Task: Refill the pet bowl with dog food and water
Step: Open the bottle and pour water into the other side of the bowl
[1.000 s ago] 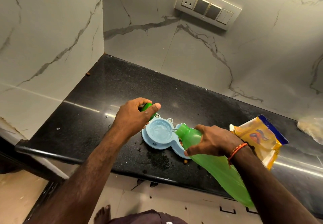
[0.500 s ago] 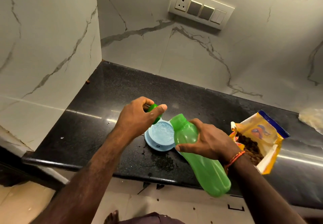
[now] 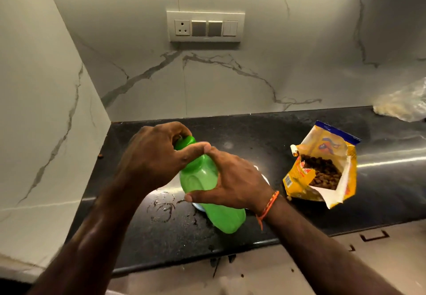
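A green plastic bottle [image 3: 208, 191] is held tilted above the black counter [image 3: 265, 147], its neck up and to the left. My right hand [image 3: 232, 181] grips the bottle's body. My left hand [image 3: 156, 156] is closed over the green cap [image 3: 184, 142] at the bottle's mouth. The light blue pet bowl [image 3: 198, 206] lies under the bottle and my hands, so only a sliver of its rim shows. An opened yellow dog food bag [image 3: 322, 168] lies on the counter to the right, with brown kibble showing inside.
Water drops [image 3: 162, 206] are spilled on the counter left of the bowl. A switch panel [image 3: 205, 27] sits on the marble back wall. A crumpled clear plastic bag [image 3: 403, 105] lies at the far right. A marble side wall closes the left.
The bottle has swung from tipped over the bowl to more upright. My left hand brought the cap from beside the bowl onto the bottle's mouth. The view shifted upward.
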Demonstrator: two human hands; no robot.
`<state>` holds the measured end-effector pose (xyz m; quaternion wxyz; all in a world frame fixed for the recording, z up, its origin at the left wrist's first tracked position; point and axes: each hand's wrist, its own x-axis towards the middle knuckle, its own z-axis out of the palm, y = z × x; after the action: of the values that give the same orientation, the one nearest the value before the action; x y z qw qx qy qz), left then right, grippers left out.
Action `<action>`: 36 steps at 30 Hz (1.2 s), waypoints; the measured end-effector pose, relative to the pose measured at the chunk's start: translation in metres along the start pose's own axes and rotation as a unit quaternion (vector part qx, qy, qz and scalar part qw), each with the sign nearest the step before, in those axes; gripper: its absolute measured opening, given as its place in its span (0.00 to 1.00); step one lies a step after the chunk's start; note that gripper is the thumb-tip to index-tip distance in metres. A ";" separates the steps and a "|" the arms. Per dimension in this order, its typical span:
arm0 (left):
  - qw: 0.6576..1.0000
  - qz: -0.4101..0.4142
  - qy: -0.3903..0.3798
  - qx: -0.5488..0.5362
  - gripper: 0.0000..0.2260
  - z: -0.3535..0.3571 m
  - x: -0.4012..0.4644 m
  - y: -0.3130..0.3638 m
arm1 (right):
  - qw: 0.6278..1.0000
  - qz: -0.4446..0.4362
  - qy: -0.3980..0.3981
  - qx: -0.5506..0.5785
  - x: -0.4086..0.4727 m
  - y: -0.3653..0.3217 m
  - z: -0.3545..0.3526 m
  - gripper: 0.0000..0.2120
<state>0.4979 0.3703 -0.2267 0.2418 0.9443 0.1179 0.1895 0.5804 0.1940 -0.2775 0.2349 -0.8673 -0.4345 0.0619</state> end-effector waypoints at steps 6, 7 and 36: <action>0.981 0.060 -0.161 -0.086 0.12 -0.012 0.001 -0.009 | 0.996 -0.021 -0.004 0.090 0.001 0.000 0.005 0.44; 0.964 0.071 -0.216 -0.138 0.12 -0.015 0.001 -0.012 | 0.994 -0.026 -0.007 0.103 0.000 0.001 0.007 0.44; 0.997 -0.004 -0.067 0.041 0.08 -0.003 -0.006 0.035 | 0.990 -0.064 0.021 0.126 0.004 0.029 0.005 0.47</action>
<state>0.4961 0.3396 -0.2078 0.2105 0.9637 0.1126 0.1197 0.6020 0.1839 -0.2943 0.3548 -0.8024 -0.4727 0.0823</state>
